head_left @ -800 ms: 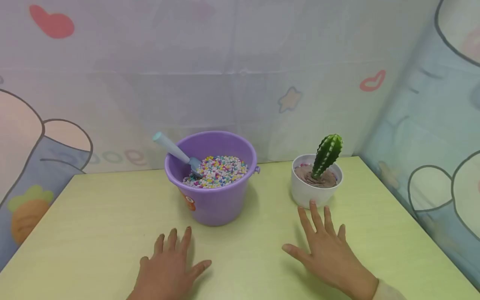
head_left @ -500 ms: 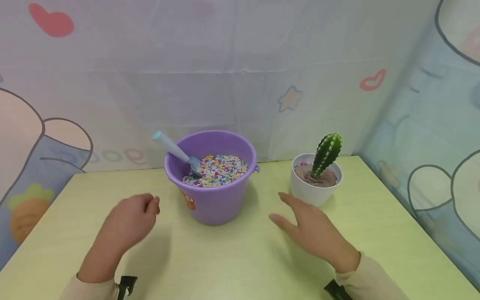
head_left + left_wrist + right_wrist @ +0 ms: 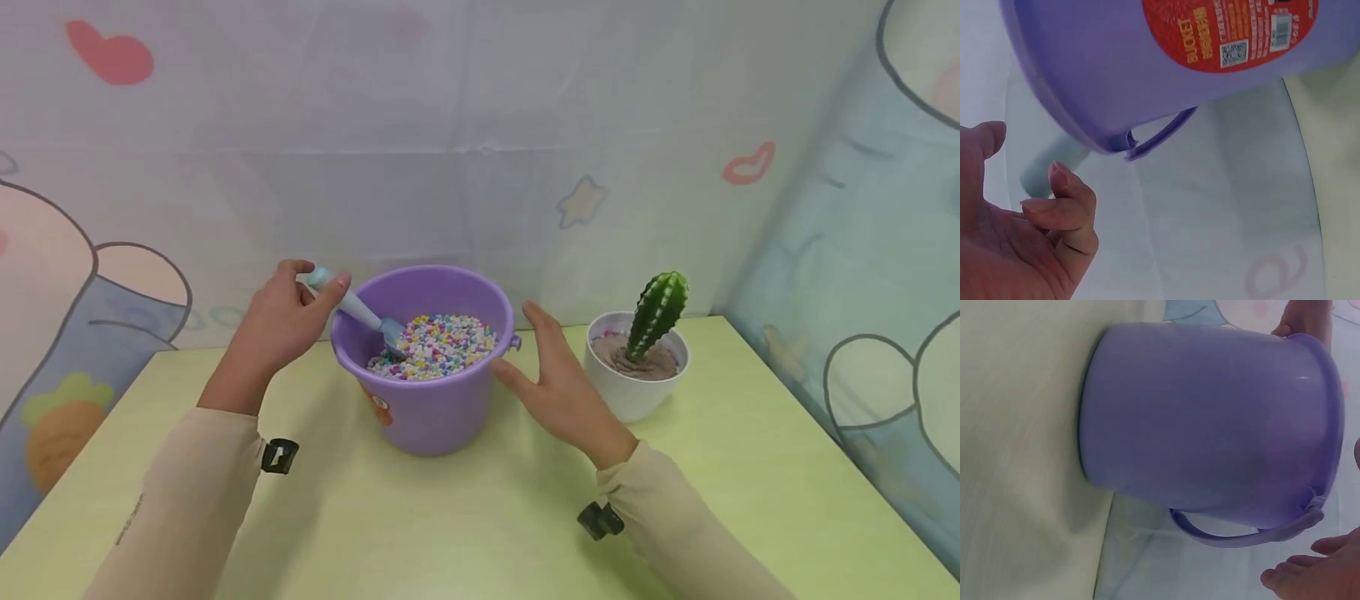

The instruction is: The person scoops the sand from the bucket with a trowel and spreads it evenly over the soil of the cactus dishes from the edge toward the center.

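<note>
A purple bucket (image 3: 431, 417) stands on the table, holding many small multicoloured beads (image 3: 450, 342). A light blue scoop (image 3: 356, 308) leans in it, blade among the beads, its handle sticking out over the left rim. My left hand (image 3: 281, 321) is at the handle's end; in the left wrist view the thumb stands apart from the handle (image 3: 1054, 164) and the bent fingertips lie beside it. My right hand (image 3: 562, 383) is at the bucket's right rim, thumb and fingers spread apart. In the right wrist view its fingers (image 3: 1294, 569) are near the bucket's folded-down handle (image 3: 1241, 537).
A white pot (image 3: 630, 396) with a green cactus (image 3: 657, 317) in brown filling stands right of the bucket, just behind my right hand. The pale yellow table (image 3: 420, 525) ends at a printed cloth (image 3: 390, 200) at the back.
My left hand has risen from the table up to the scoop's handle. My right hand has moved from in front of the white pot to the bucket's right rim. Bucket and pot stay put.
</note>
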Demonstrator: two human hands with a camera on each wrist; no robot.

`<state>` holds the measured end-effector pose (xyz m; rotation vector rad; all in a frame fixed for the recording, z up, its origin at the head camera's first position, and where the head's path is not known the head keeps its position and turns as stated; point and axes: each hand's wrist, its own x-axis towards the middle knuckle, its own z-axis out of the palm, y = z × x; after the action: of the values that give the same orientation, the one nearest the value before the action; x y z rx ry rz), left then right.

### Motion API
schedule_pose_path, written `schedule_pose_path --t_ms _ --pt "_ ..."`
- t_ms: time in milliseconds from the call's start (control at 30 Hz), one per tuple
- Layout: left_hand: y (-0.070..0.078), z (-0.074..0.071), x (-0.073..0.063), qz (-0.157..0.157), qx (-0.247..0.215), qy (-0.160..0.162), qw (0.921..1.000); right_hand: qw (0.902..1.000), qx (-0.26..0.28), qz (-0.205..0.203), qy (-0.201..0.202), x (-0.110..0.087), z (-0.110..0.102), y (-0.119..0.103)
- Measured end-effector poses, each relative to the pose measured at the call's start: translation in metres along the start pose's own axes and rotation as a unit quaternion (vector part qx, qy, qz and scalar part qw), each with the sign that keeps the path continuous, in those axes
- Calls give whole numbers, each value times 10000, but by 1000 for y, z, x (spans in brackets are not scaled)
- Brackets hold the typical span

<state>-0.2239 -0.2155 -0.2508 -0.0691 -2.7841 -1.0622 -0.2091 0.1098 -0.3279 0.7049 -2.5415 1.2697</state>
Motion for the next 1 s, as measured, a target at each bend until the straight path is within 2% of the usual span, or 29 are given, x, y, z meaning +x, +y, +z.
schedule_pose_path --t_ms 100,267,367,467,600,700,767,900,1000 --pt "3 6 4 8 2 3 10000 9996 99 -34 -245 3 5 5" --pt "6 15 4 173 326 -10 9993 9988 333 -211 -297 3 15 12" --pt "11 18 3 506 603 -85 9969 9991 201 -254 -256 2 18 10" --pt "18 19 3 996 755 -238 9919 9995 12 -285 -157 -1 20 4" --pt "25 21 1 1424 383 -369 9884 9988 -194 -434 131 -5 20 -5" --pt "26 24 0 1453 -49 -238 9891 9971 -278 -612 371 -4 18 -8" --pt "27 28 0 1443 -172 -73 9894 9969 -274 -631 387 -2 16 -7" --pt "30 38 1 1417 -219 144 9896 9994 -31 -355 -31 0 14 -2" --pt "30 45 2 1265 -403 156 9910 9993 102 -227 -295 0 17 1"
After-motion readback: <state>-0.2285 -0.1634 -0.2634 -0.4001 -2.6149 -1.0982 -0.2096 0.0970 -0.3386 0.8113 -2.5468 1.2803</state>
